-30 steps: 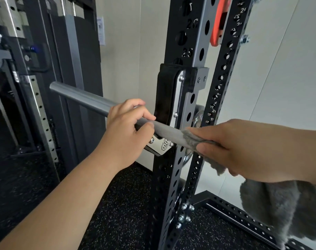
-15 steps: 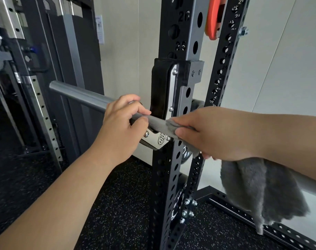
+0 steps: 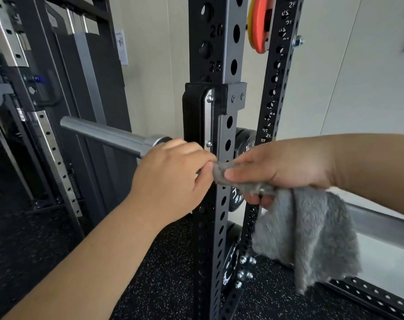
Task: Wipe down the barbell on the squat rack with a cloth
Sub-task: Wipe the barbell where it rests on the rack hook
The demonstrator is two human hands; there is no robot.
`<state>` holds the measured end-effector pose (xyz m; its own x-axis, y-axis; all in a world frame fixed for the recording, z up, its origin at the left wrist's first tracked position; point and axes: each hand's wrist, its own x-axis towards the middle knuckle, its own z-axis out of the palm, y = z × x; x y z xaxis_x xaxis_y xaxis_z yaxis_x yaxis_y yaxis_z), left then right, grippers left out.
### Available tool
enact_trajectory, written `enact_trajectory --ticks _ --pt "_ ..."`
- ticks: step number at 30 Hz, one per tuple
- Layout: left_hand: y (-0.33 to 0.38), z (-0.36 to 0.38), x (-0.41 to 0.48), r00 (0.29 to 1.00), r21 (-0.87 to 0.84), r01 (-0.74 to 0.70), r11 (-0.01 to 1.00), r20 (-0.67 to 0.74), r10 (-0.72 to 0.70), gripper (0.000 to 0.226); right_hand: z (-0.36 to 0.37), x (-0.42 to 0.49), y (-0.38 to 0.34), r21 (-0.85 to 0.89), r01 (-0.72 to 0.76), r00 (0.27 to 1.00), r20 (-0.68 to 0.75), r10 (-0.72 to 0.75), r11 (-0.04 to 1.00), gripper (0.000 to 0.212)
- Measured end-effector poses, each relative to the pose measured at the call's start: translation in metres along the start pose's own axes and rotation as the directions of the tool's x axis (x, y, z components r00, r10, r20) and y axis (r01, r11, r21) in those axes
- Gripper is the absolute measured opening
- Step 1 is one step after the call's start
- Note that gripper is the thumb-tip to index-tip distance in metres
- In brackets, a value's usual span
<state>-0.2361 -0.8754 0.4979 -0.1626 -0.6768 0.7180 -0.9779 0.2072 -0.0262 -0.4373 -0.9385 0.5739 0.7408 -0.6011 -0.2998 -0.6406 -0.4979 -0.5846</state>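
Soft, even light brightened the pale wall (image 3: 335, 88), while the machine (image 3: 34, 112) at left sat dim. Motion blur smeared the cloth (image 3: 312, 239). Wide-angle distortion bowed the rack upright (image 3: 205, 250).

Left of the right grip (image 3: 277, 172), the barbell (image 3: 108, 135) is closed off by the left grip (image 3: 171, 181), touched by the cloth (image 3: 312, 239). Behind both, the rack upright (image 3: 220, 215) is met. Farther left the barbell is left bare.

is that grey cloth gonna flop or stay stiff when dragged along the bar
Probably floppy: the grey cloth hangs in loose folds below the right hand. Likely light: that hand alone holds it bunched. Its fluffy pile may drag slightly.
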Motion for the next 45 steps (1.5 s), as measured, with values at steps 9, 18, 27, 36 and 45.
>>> enact_trajectory --ticks 9,18,27,36,45 --pt "-0.004 0.002 -0.004 0.997 -0.038 0.048 0.998 -0.065 -0.050 0.037 0.026 -0.004 -0.002 -0.697 -0.065 0.943 -0.278 -0.185 0.714 0.027" --pt "-0.002 0.007 -0.001 0.992 0.038 0.077 0.996 -0.099 -0.072 0.034 0.019 -0.051 0.034 -0.430 0.097 0.953 -0.220 -0.209 0.898 0.052" --pt "-0.004 0.005 -0.007 0.997 0.019 0.014 1.000 -0.081 -0.012 0.031 0.018 -0.035 0.017 -0.582 0.070 0.930 -0.255 -0.264 0.810 0.050" --pt "-0.003 0.005 -0.007 0.993 0.022 0.005 1.000 -0.117 -0.003 0.031 0.021 -0.020 0.010 -0.554 0.062 0.904 -0.321 -0.282 0.830 0.026" --pt "0.005 0.005 -0.005 0.991 0.041 0.030 0.999 -0.135 -0.024 0.034 0.024 -0.036 0.016 -0.613 -0.037 0.889 -0.382 -0.254 0.790 0.035"
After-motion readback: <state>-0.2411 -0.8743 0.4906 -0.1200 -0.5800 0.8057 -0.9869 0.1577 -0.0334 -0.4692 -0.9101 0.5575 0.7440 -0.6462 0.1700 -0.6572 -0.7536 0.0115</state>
